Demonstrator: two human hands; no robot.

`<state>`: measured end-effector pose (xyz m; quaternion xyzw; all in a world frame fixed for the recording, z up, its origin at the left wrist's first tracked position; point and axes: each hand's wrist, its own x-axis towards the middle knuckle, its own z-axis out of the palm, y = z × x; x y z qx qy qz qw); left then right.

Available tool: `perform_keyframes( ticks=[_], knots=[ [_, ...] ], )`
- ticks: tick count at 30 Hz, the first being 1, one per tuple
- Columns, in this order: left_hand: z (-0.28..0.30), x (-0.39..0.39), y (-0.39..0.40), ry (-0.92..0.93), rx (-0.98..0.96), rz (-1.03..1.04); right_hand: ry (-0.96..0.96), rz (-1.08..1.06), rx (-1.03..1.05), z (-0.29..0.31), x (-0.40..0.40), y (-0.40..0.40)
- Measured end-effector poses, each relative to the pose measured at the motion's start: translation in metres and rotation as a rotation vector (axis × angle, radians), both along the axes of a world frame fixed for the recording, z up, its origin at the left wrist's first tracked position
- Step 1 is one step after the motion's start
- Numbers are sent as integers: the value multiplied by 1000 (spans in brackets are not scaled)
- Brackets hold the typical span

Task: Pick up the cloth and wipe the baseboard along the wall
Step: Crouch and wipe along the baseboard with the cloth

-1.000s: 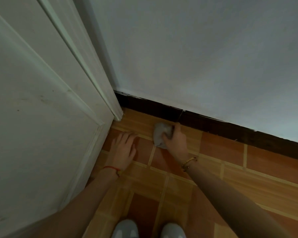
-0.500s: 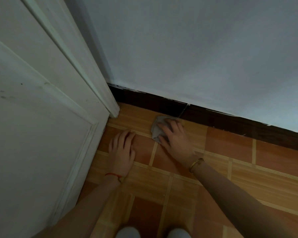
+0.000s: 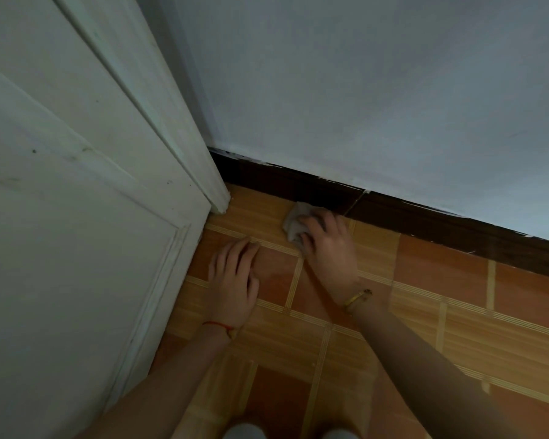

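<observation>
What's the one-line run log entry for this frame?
phase: wiping | right hand: pressing cloth at foot of baseboard | left hand: flat on floor, empty | door: left of hands

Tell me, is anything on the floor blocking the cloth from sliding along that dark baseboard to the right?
Nothing visible does. The right hand presses the cloth at the foot of the baseboard, and the floor beside the strip to the right is bare tile. The left hand rests flat, away from that path.
</observation>
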<state>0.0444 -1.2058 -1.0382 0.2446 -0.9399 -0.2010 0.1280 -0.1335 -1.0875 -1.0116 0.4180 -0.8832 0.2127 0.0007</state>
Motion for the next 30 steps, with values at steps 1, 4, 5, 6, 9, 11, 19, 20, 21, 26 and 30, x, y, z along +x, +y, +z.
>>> perform_keyframes(
  ticks=[1,4,5,6,9,11,19,20,21,26,30],
  knots=[
    [0,0,0,3,4,-3,-2,-26,-9,0,-1,5],
    [-1,1,0,1,4,-8,13,-67,-39,-2,4,2],
    [-1,1,-1,1,2,-8,19,-55,-46,-2,7,-5],
    [-1,1,-1,2,-1,-8,21,-25,-48,-3,10,-14],
    [0,1,-1,-3,-5,-9,8,81,-36,-7,18,-55],
    [0,2,-1,-15,-10,-5,1,116,-26,-8,23,-82],
    [1,2,-1,-10,13,-14,44,82,-9,1,6,-51],
    [1,2,-1,-8,14,-16,51,55,-8,2,2,-37],
    [1,2,-1,-6,15,-17,57,29,-11,3,-2,-22],
    [0,1,1,-11,16,-3,42,-152,-21,2,-1,21],
    [1,0,1,-13,3,-6,47,-104,-39,-3,6,-12]
  ],
)
